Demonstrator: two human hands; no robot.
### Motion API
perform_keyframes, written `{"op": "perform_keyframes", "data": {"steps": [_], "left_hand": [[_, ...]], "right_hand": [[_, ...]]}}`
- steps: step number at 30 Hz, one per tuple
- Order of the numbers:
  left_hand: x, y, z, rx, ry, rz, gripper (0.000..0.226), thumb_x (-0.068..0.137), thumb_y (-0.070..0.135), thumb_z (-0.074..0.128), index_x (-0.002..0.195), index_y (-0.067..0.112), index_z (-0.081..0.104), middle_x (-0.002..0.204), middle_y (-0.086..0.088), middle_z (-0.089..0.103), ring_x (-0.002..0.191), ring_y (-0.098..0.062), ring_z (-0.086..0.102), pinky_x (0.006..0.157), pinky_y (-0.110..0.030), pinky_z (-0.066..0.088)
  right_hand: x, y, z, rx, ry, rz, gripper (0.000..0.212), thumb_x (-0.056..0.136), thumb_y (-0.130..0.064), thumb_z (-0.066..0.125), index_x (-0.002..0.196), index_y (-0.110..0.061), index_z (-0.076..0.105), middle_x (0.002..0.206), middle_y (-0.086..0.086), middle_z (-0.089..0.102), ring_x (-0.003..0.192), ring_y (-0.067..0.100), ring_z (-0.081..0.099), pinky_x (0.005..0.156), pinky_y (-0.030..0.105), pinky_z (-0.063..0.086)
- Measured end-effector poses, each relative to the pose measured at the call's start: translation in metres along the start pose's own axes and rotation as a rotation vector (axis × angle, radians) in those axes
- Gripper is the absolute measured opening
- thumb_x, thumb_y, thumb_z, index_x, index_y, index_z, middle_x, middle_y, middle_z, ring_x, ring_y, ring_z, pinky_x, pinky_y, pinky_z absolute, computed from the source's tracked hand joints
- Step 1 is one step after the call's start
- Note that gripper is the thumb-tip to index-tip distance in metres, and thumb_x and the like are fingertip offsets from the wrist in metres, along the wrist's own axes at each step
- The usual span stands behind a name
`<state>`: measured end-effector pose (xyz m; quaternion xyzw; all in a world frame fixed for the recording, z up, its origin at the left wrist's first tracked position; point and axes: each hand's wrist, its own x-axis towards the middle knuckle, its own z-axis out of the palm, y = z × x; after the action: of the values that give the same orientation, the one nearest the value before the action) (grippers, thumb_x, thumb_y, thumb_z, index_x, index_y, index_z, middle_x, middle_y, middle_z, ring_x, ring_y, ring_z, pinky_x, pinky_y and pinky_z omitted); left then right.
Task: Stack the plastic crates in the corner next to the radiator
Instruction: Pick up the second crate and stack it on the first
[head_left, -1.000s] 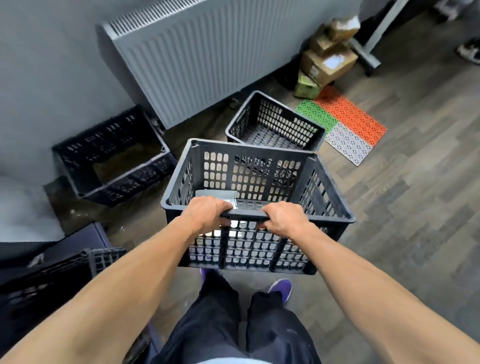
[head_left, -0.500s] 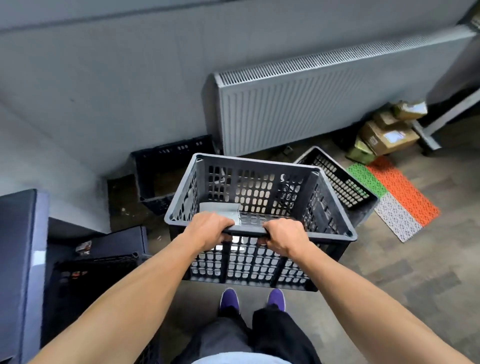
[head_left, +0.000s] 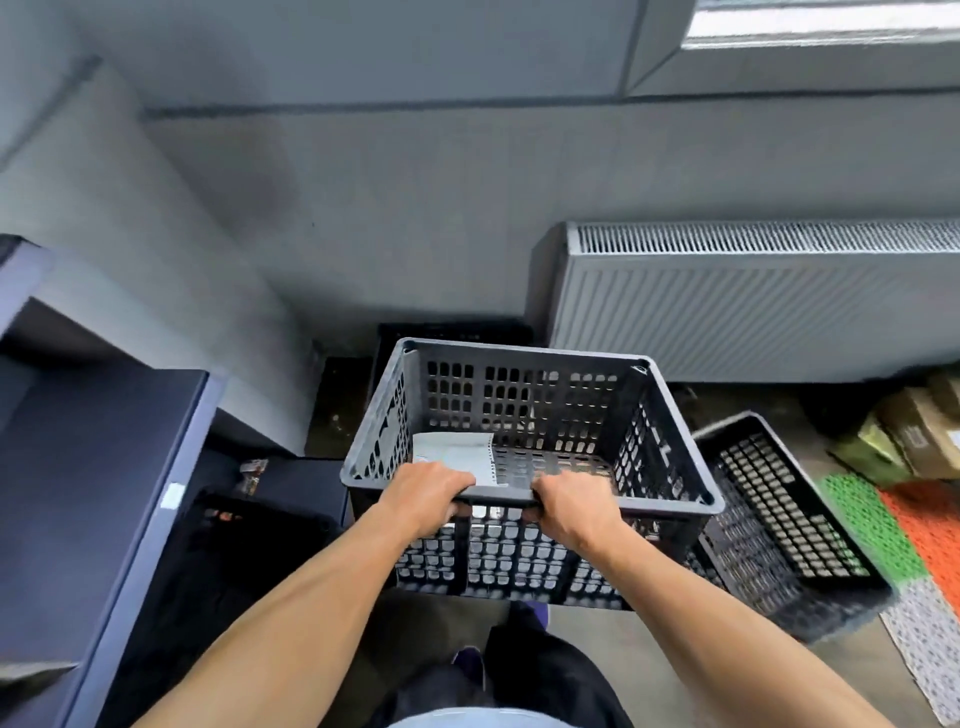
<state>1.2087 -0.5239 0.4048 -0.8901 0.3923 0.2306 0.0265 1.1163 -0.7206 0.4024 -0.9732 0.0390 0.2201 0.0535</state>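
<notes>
I hold a dark grey perforated plastic crate (head_left: 540, 410) in the air in front of me. My left hand (head_left: 428, 496) and my right hand (head_left: 571, 506) both grip its near rim, side by side. A pale sheet lies inside it near my left hand. Behind it, in the corner left of the white radiator (head_left: 753, 301), a black crate (head_left: 447, 332) stands on the floor, mostly hidden by the held one. Another black crate (head_left: 779, 519) lies on the floor to the right, below the radiator. A further black crate (head_left: 228, 545) sits low at my left.
A dark blue cabinet (head_left: 88, 467) stands close on the left. Cardboard boxes (head_left: 914, 431) and a green, orange and white mat (head_left: 893, 525) lie at the right. My legs and purple shoes are below the held crate.
My view has swung up and to the left, so the radiator and corner crate sit further right and the wall fills more of the frame. My grip on the crate is unchanged.
</notes>
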Motion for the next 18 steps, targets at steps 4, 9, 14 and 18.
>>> {"op": "perform_keyframes", "data": {"steps": [4,9,14,18], "left_hand": [[0.015,-0.005,-0.009,-0.028,0.019,-0.083,0.012,0.092,0.031,0.061,0.103,0.030,0.059,0.100,0.002,0.071,0.097,-0.025,0.064,0.077,-0.038,0.048],[0.033,-0.019,-0.024,-0.045,0.021,-0.169,0.024,0.093,0.022,0.058,0.115,0.028,0.059,0.103,-0.002,0.071,0.098,-0.026,0.065,0.085,-0.042,0.051],[0.045,-0.042,-0.034,-0.075,0.054,-0.200,0.023,0.093,0.022,0.058,0.114,0.031,0.059,0.100,0.000,0.072,0.096,-0.024,0.065,0.083,-0.039,0.050],[0.055,-0.073,-0.039,-0.075,0.061,-0.187,0.023,0.092,0.024,0.059,0.113,0.031,0.058,0.098,0.000,0.072,0.095,-0.025,0.065,0.081,-0.040,0.051]], "right_hand": [[0.029,0.011,-0.016,-0.006,0.009,-0.073,0.029,0.094,-0.048,0.054,0.099,-0.021,0.063,0.091,0.002,0.072,0.084,0.028,0.069,0.066,0.035,0.050],[0.066,0.016,-0.034,-0.056,0.051,-0.142,0.023,0.095,-0.042,0.052,0.100,-0.022,0.062,0.088,0.001,0.071,0.080,0.026,0.069,0.065,0.035,0.049],[0.098,0.010,-0.048,-0.070,0.055,-0.179,0.024,0.096,-0.043,0.051,0.099,-0.022,0.062,0.089,0.000,0.071,0.080,0.026,0.068,0.063,0.033,0.045],[0.124,-0.003,-0.054,-0.065,0.049,-0.171,0.027,0.095,-0.044,0.050,0.100,-0.022,0.064,0.090,0.002,0.072,0.082,0.027,0.069,0.066,0.034,0.048]]}}
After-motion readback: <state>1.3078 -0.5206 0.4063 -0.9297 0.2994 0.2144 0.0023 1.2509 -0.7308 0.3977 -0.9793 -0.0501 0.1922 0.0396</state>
